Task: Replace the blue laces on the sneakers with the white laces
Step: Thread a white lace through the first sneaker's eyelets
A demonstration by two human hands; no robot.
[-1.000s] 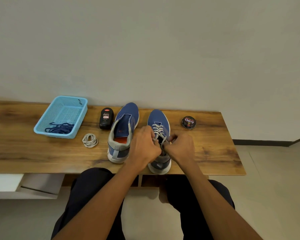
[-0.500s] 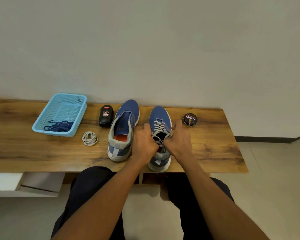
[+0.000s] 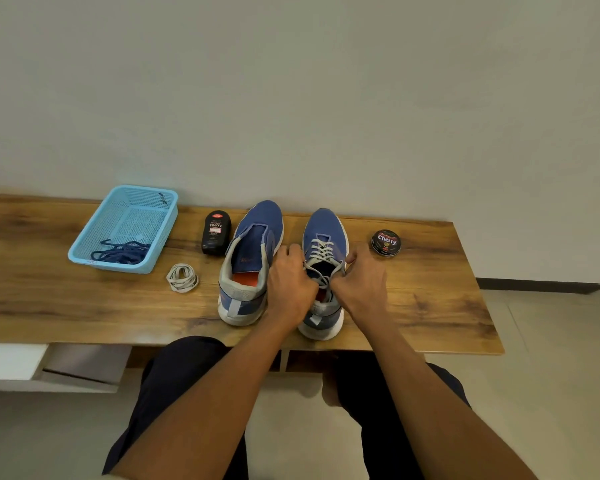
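A person seated at a long wood-grain bench (image 3: 430,289) worked on the right-hand blue fabric sneaker with a white sole (image 3: 324,230), which stood toe toward the wall and already carried a white lace (image 3: 321,251) criss-crossed through its eyelets; the left hand (image 3: 291,282), fingers curled, pinched one end of that lace at the shoe's left edge, while the right hand (image 3: 361,282), likewise curled, pinched the other end at the right edge, the two ends crossing loosely over the shoe's opening between the hands. Just to the left stood the second blue sneaker (image 3: 253,237), unlaced, its tongue laid open and an orange insole showing; a coiled white lace (image 3: 182,278) lay on the bench near its heel, apart from it. The dark blue laces (image 3: 122,252) sat bundled in the near end of a light blue perforated plastic basket (image 3: 160,209) at the left; a black bottle of shoe polish (image 3: 216,232) lay beside the unlaced sneaker, and a round black polish tin (image 3: 386,242) rested well to the right.
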